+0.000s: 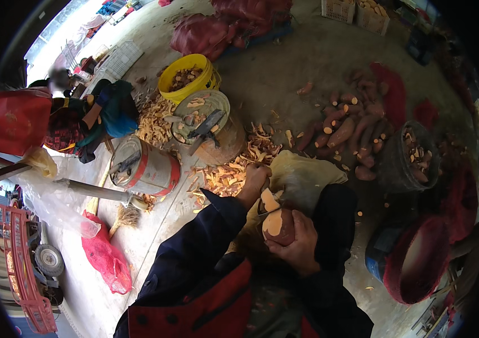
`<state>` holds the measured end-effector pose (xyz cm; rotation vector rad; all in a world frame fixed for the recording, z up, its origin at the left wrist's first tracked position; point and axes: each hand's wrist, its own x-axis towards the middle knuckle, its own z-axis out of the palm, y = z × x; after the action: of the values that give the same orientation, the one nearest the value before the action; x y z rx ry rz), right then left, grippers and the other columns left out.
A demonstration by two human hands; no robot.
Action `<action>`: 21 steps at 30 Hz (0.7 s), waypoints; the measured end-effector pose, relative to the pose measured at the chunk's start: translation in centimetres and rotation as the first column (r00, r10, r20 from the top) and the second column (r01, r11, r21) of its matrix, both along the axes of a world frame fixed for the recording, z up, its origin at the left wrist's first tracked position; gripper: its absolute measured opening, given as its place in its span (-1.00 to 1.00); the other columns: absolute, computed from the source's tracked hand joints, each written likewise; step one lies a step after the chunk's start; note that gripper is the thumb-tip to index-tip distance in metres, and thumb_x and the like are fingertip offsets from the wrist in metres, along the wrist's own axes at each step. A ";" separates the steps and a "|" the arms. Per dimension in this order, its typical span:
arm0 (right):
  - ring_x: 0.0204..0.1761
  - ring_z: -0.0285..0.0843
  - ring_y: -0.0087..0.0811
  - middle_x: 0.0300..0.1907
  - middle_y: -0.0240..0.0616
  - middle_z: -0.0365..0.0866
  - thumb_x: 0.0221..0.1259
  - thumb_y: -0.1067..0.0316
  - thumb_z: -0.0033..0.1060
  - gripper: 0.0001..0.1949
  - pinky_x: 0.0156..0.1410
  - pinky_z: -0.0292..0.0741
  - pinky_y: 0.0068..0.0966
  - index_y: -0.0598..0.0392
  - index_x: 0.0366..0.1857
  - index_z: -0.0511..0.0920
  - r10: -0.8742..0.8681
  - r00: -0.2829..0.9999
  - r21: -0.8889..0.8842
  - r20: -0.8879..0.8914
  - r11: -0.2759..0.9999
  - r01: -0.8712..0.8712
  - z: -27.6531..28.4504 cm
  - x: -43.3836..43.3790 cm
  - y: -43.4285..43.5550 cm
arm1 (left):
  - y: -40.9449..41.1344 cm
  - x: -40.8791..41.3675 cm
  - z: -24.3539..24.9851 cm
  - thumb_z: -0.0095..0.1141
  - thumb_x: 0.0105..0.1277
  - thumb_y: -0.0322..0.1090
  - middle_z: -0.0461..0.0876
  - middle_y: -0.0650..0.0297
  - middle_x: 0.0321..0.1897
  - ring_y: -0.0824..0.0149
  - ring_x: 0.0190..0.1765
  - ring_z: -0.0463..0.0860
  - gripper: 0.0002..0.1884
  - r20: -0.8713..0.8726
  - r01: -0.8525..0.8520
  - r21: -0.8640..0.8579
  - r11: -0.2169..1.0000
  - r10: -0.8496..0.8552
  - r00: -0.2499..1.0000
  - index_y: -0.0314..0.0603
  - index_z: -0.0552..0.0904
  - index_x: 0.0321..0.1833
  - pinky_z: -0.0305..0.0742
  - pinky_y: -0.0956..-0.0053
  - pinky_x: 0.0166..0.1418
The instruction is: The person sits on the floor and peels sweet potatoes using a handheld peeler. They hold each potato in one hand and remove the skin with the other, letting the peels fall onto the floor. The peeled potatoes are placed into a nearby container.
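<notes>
My left hand (pixel 256 179) is closed on the handle of a peeler (pixel 260 208), whose blade lies against the upper end of a large sweet potato (pixel 280 227). A strip of pale orange peel (pixel 269 200) stands up at the blade. My right hand (pixel 298 243) holds the sweet potato from its lower right side. Part of its skin is off, baring pale orange flesh; the rest is reddish brown. Beyond my hands is a pale cloth or sack (pixel 302 175). Peelings (pixel 226 179) cover the floor to the upper left of my left hand.
A knife (pixel 210 122) lies on a drum (pixel 222 145); a red-banded drum (pixel 155 167) stands nearby. Farther off is a yellow bucket (pixel 212 80). Sweet potatoes (pixel 343 132) and a dark bucket (pixel 395 169) are at right. A person (pixel 91 116) sits at upper left.
</notes>
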<state>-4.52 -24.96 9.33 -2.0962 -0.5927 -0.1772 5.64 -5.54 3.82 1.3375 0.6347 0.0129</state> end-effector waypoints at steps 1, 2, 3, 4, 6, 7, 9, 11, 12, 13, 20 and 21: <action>-0.01 0.44 0.05 -0.01 0.05 0.45 -0.50 0.07 0.58 -0.14 0.08 0.46 -0.18 0.30 0.04 0.39 0.031 0.999 -0.005 0.026 1.000 -0.031 0.0 -0.5 0.1 | 0.8 0.1 -1.8 0.04 -0.01 -0.50 0.37 0.19 -0.80 0.25 -0.82 0.32 -0.91 -0.015 -0.104 0.160 0.982 0.108 0.994 -0.42 0.47 -0.52 0.18 0.35 -0.71; 0.00 0.44 0.05 0.00 0.04 0.45 -0.50 0.07 0.58 -0.14 0.09 0.46 -0.19 0.30 0.05 0.39 0.050 0.997 -0.013 0.056 0.999 -0.049 0.1 -1.1 -0.3 | 2.1 -0.4 -3.5 0.03 -0.01 -0.50 0.36 0.19 -0.79 0.25 -0.81 0.33 -0.92 -0.059 -0.139 0.172 0.975 0.152 0.987 -0.41 0.47 -0.52 0.19 0.33 -0.70; 0.01 0.43 0.04 0.00 0.03 0.45 -0.50 0.07 0.59 -0.14 0.10 0.45 -0.19 0.30 0.05 0.39 0.072 0.993 -0.022 0.097 0.997 -0.071 0.3 -1.1 -0.5 | 4.0 -0.7 -5.4 0.02 -0.01 -0.49 0.36 0.19 -0.79 0.25 -0.80 0.34 -0.92 -0.093 -0.179 0.184 0.966 0.199 0.976 -0.40 0.47 -0.52 0.20 0.31 -0.69; 0.04 0.44 -0.01 0.05 0.02 0.44 -0.51 0.11 0.61 -0.12 0.14 0.45 -0.23 0.29 0.08 0.39 0.057 0.995 0.021 0.085 0.998 -0.059 0.3 -1.0 -0.4 | 5.0 -1.1 -5.8 0.00 0.01 -0.51 0.38 0.17 -0.79 0.22 -0.81 0.34 -0.93 -0.070 -0.221 0.141 0.965 0.232 0.970 -0.35 0.44 -0.57 0.20 0.30 -0.71; 0.04 0.44 -0.03 0.07 0.02 0.43 -0.51 0.14 0.62 -0.12 0.14 0.45 -0.25 0.28 0.09 0.38 0.049 0.999 0.074 -0.024 0.996 -0.047 0.8 -0.6 -0.5 | 5.1 -1.6 -4.7 -0.04 0.05 -0.53 0.33 0.20 -0.84 0.23 -0.86 0.28 -0.93 -0.127 -0.282 0.056 0.958 0.288 0.949 -0.27 0.41 -0.56 0.16 0.31 -0.77; 0.04 0.45 -0.04 0.08 0.02 0.43 -0.50 0.15 0.62 -0.12 0.14 0.45 -0.26 0.27 0.10 0.38 0.048 0.996 0.102 -0.069 0.994 -0.041 1.0 -0.1 -0.6 | 4.6 -1.3 -3.0 -0.03 0.04 -0.54 0.33 0.21 -0.84 0.25 -0.86 0.28 -0.95 -0.043 -0.261 -0.005 0.965 0.260 0.965 -0.27 0.42 -0.54 0.16 0.32 -0.77; 0.01 0.49 -0.07 0.03 0.02 0.47 -0.48 0.15 0.63 -0.12 0.12 0.47 -0.27 0.28 0.11 0.37 0.059 0.991 0.241 -0.118 0.970 -0.029 0.6 0.3 -0.8 | 3.5 -1.1 1.6 -0.02 0.03 -0.55 0.34 0.23 -0.82 0.27 -0.85 0.29 -0.97 0.130 -0.202 -0.123 0.972 0.217 0.968 -0.29 0.42 -0.49 0.16 0.36 -0.77; -0.01 0.52 -0.09 -0.01 0.02 0.49 -0.48 0.15 0.64 -0.11 0.11 0.48 -0.29 0.28 0.11 0.37 0.080 0.978 0.403 -0.194 0.915 0.005 0.5 0.5 -0.7 | 0.3 -1.3 8.3 0.01 0.00 -0.56 0.32 0.30 -0.77 0.38 -0.77 0.32 -0.91 0.182 -0.088 -0.082 0.993 0.101 0.978 -0.26 0.42 -0.44 0.19 0.45 -0.70; -0.02 0.54 -0.10 -0.03 0.01 0.51 -0.50 0.16 0.65 -0.10 0.10 0.49 -0.30 0.27 0.12 0.37 0.077 0.978 0.395 -0.194 0.919 0.006 -0.2 0.4 -0.7 | -0.9 -1.1 9.6 0.00 -0.02 -0.56 0.30 0.32 -0.76 0.42 -0.73 0.31 -0.91 0.254 -0.010 -0.016 1.000 0.014 0.967 -0.27 0.40 -0.44 0.20 0.47 -0.65; -0.02 0.54 -0.10 -0.02 0.01 0.50 -0.50 0.17 0.65 -0.11 0.11 0.49 -0.30 0.27 0.11 0.37 0.064 0.979 0.374 -0.194 0.927 0.014 -0.5 0.2 -0.5 | -1.9 -1.0 10.6 0.00 -0.03 -0.56 0.28 0.35 -0.74 0.46 -0.69 0.31 -0.90 0.317 0.064 0.054 0.996 -0.078 0.945 -0.27 0.39 -0.45 0.20 0.48 -0.60; 0.00 0.52 -0.10 -0.02 0.01 0.48 -0.57 0.09 0.67 -0.12 0.08 0.51 -0.30 0.27 0.03 0.42 0.033 0.978 0.278 -0.207 0.960 0.027 -2.1 -0.2 0.3 | -5.3 -1.7 12.4 0.00 -0.03 -0.56 0.21 0.46 -0.70 0.58 -0.58 0.17 -0.90 0.338 0.238 0.584 0.776 -0.499 0.798 -0.24 0.40 -0.44 0.06 0.56 -0.53; 0.00 0.52 -0.10 -0.02 0.01 0.48 -0.58 0.08 0.67 -0.12 0.07 0.51 -0.30 0.27 0.03 0.42 0.016 0.990 0.217 -0.142 0.976 0.015 -1.0 -0.1 0.3 | -5.3 -1.6 12.2 0.00 -0.03 -0.56 0.21 0.46 -0.69 0.58 -0.58 0.17 -0.90 0.331 0.251 0.572 0.781 -0.500 0.800 -0.24 0.40 -0.45 0.05 0.55 -0.53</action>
<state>-4.58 -24.62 8.34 -1.8786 -0.4653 -0.0856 4.01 -10.87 15.99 1.8781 -0.0930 0.1736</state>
